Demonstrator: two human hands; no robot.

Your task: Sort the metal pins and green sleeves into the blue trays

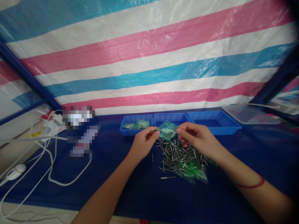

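Fingers of the left hand [145,141] and right hand [198,135] are clamped, thumb against forefinger, on opposite edges of a clear green-tinted bag [167,130] containing small pale pieces. Clock positions refer to the heap of metal pins [175,152] on the work surface; 12 o'clock is the far side. The held bag is at 11 o'clock, above the far margin of the heap.

Work surface [144,199]: dark blue, flat. Green bags [192,170] lie against the heap at 5 o'clock; a single loose pin [168,177] lies at 7 o'clock. Three blue trays form a row along the far side: left tray [130,132] at 10 o'clock, containing green packets [141,124]; middle tray [161,117] between 11 and 12; right tray [215,121] at 1. A translucent sheet-like lid [251,114] lies at 2 o'clock. White cables [64,184] loop at 9 o'clock, near a white rounded device [20,169].

Enclosure: a striped plastic sheet [144,74] in red, white and blue spans 12 o'clock, between dark blue frame posts at 10 [37,82] and 2 [277,71].
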